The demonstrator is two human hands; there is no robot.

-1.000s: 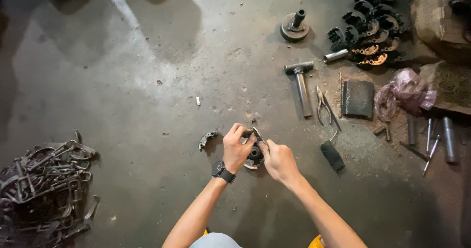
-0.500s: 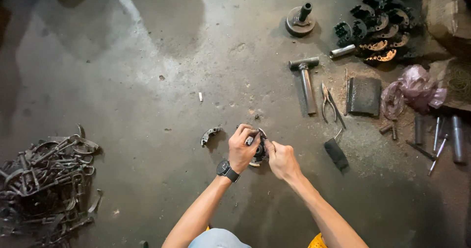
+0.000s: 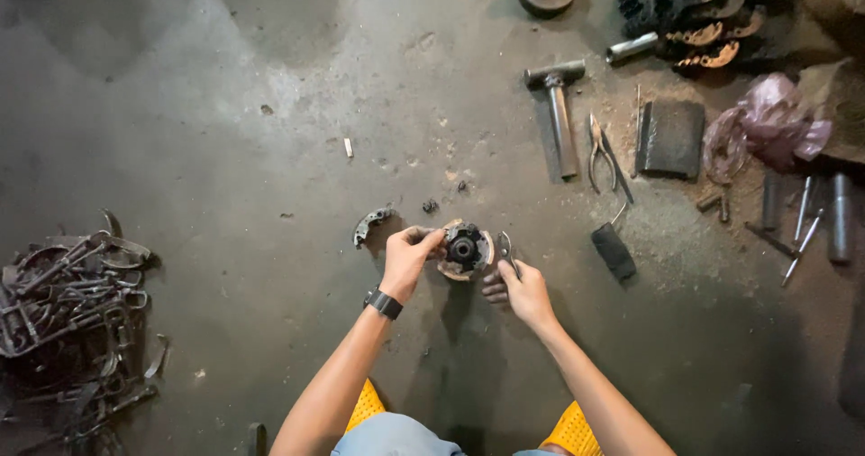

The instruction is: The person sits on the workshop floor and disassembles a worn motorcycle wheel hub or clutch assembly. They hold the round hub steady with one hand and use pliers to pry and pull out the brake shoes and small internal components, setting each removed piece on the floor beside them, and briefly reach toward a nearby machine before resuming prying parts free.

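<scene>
Left hand clamped on round metal hub; right hand pinching small tool. Likely heavy, rigid, greasy: best held by rim.

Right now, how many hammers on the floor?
1. The hammer lies on the concrete floor, head away from the person, just left of the pliers. The scrap pile at left could hide others.

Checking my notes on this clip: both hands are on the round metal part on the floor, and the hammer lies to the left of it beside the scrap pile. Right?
Not quite. The head view shows the hammer up to the right of the round part, next to the pliers; the scrap pile is far left. The left hand and right hand are indeed at the part.
</scene>
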